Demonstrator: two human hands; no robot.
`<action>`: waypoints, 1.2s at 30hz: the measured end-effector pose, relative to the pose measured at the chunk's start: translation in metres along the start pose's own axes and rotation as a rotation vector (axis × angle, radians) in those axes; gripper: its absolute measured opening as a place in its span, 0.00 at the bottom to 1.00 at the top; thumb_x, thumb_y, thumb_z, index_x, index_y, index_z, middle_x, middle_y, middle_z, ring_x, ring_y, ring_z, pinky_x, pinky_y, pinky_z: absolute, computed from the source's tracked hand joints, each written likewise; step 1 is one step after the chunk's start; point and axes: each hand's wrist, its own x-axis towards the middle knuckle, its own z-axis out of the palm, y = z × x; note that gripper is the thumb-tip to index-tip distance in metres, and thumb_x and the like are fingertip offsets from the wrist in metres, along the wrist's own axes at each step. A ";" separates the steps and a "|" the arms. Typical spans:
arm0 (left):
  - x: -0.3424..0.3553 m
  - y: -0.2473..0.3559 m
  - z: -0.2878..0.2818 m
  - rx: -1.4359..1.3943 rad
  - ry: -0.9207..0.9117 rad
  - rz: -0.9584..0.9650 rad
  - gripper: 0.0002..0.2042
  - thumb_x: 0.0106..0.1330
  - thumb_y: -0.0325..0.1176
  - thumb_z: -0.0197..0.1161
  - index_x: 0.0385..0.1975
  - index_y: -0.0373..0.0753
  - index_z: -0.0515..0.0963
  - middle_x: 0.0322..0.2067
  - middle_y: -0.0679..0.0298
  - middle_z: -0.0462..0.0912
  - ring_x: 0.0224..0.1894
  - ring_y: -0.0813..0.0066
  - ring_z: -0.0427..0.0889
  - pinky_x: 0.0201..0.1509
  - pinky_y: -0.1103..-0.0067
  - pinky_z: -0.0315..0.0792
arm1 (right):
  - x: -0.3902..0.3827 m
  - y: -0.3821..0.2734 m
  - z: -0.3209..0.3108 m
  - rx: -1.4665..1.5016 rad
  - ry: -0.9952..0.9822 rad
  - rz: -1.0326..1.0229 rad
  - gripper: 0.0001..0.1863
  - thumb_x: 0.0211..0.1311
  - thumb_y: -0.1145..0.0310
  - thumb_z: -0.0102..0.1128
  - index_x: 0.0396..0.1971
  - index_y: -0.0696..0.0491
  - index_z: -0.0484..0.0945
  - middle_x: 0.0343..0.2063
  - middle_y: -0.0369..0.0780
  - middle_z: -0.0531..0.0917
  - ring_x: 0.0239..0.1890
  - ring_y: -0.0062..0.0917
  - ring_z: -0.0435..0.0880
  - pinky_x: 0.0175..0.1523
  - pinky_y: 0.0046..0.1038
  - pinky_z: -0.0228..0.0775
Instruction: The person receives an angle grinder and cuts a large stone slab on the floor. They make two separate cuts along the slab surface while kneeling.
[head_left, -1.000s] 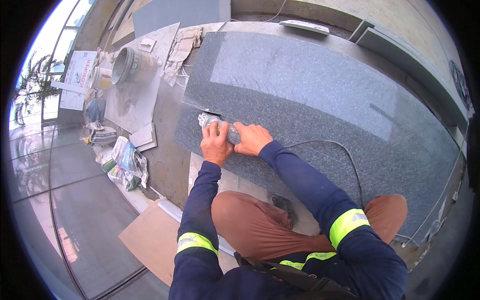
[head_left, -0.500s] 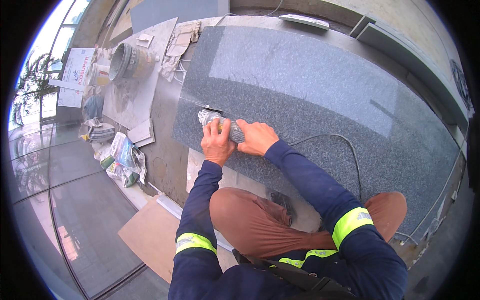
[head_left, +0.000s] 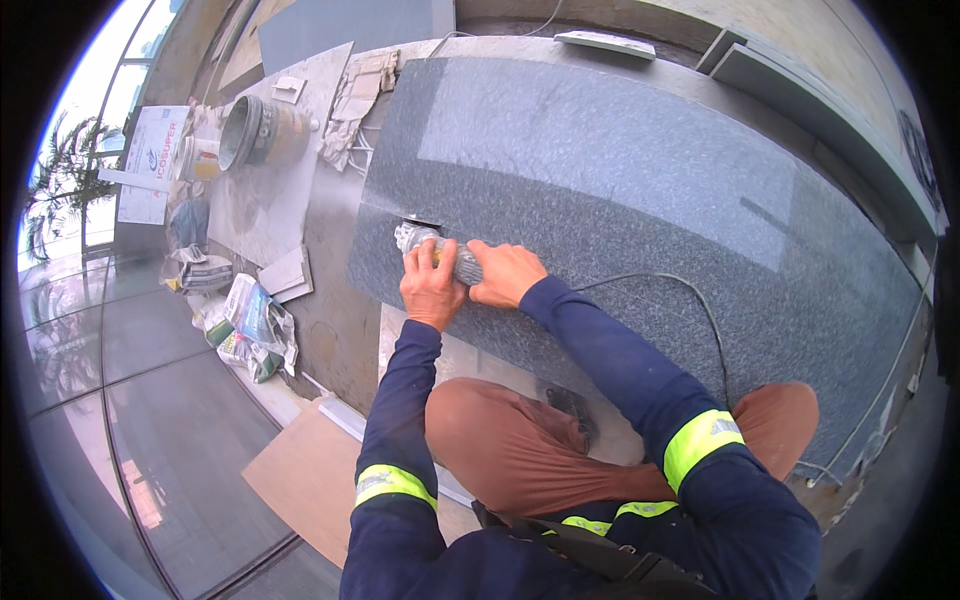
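Observation:
Both of my hands are wrapped round a dusty angle grinder (head_left: 462, 265) over the left part of a large grey granite slab (head_left: 600, 240). My left hand (head_left: 433, 287) grips it near its head, and my right hand (head_left: 507, 273) holds the body further back. The thin cutting disc (head_left: 421, 221) stands on edge against the slab, so its lower rim is hidden. A faint line runs from the disc to the slab's left edge, with pale dust beside it. The grinder's dark cord (head_left: 705, 310) loops across the stone to the right.
Left of the slab stand a dirty bucket (head_left: 262, 134) and a smaller tub (head_left: 197, 158). Crumpled bags (head_left: 255, 325) lie below them. A brown board (head_left: 305, 480) rests at my lower left, and grey stone strips (head_left: 800, 105) line the wall at the upper right.
The grinder and both hands keep nearly the same place on the slab. The whole view has shifted slightly, and the pale dust at the slab's left edge shows more.

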 end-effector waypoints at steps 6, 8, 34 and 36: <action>0.003 -0.006 0.003 0.022 -0.005 0.004 0.36 0.41 0.31 0.75 0.59 0.54 0.81 0.60 0.58 0.80 0.57 0.49 0.81 0.49 0.62 0.86 | 0.007 0.000 0.002 -0.001 0.001 -0.012 0.30 0.53 0.63 0.69 0.57 0.57 0.78 0.43 0.59 0.90 0.48 0.57 0.90 0.56 0.54 0.84; 0.001 -0.002 0.002 0.023 -0.002 0.011 0.36 0.41 0.31 0.75 0.59 0.54 0.81 0.60 0.58 0.80 0.57 0.49 0.81 0.48 0.62 0.86 | 0.001 0.002 0.000 -0.005 -0.002 -0.017 0.29 0.54 0.63 0.68 0.57 0.57 0.78 0.42 0.59 0.90 0.48 0.57 0.90 0.56 0.54 0.84; -0.003 0.030 -0.015 0.005 0.047 0.025 0.36 0.39 0.30 0.74 0.58 0.55 0.82 0.57 0.60 0.82 0.54 0.52 0.82 0.48 0.63 0.85 | -0.033 0.006 -0.021 -0.023 -0.037 0.018 0.42 0.51 0.59 0.71 0.70 0.56 0.74 0.43 0.60 0.90 0.48 0.58 0.90 0.57 0.52 0.83; -0.004 0.027 -0.014 0.017 0.037 0.013 0.36 0.39 0.30 0.74 0.58 0.55 0.82 0.58 0.60 0.82 0.54 0.52 0.82 0.48 0.63 0.85 | -0.030 0.006 -0.019 -0.020 -0.038 0.018 0.42 0.51 0.59 0.70 0.69 0.56 0.75 0.43 0.59 0.90 0.48 0.57 0.90 0.57 0.52 0.82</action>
